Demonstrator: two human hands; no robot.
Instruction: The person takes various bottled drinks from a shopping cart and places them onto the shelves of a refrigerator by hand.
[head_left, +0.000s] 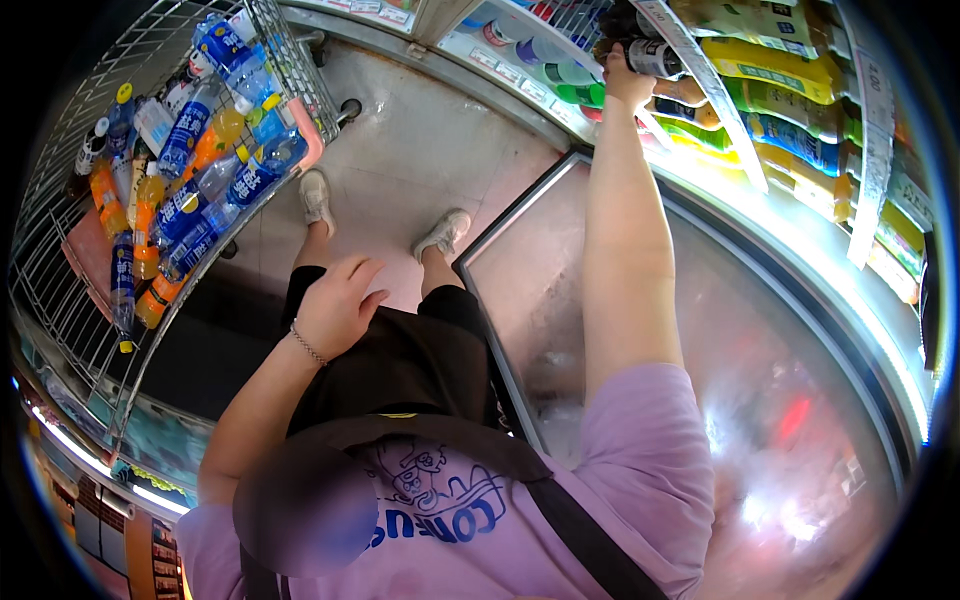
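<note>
My right hand (628, 81) reaches into a lit drinks cooler at the upper right, its fingers around a dark bottle (651, 57) with a black and white label. The bottle lies among others on a wire shelf, partly covered by the hand and the price strip. In front of my body hangs my left hand (341, 300), fingers loosely bent, nothing in it, a chain bracelet on the wrist. To its left stands a metal shopping cart (322, 127) holding several blue-labelled bottles (185, 127), orange drink bottles (148, 202) and a few dark ones.
The cooler's glass door (540, 300) stands open beside my right leg, its frame close to my shoe (442, 231). Shelves of yellow, green and blue-labelled bottles (795, 139) fill the cooler behind price strips (874, 135). Grey floor (397, 135) lies between cart and cooler.
</note>
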